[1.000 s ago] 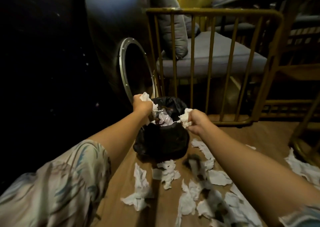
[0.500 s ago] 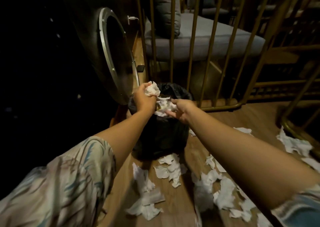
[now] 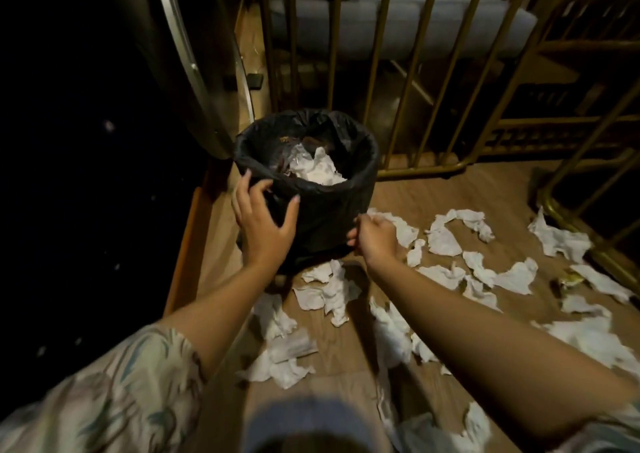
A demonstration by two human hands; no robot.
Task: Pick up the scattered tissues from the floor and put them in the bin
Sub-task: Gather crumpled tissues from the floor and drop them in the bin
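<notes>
Tissues (image 3: 446, 245) right of bin (image 3: 329, 207)

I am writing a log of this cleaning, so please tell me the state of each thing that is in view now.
Bin: upright on the floor, lined with a black bag, partly filled with tissues.
Tissues in the bin: crumpled, below the rim.
Tissues on the floor: scattered, crumpled, not yet picked up.
Left hand: fingers spread, touching the bin's side, holding nothing.
Right hand: fingers curled, beside the bin; whether it holds anything is unclear.

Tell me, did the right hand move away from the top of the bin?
Yes. The right hand was over the bin opening, dropping tissue; now it is lower, beside the bin's outer wall, near the floor tissues.
</notes>
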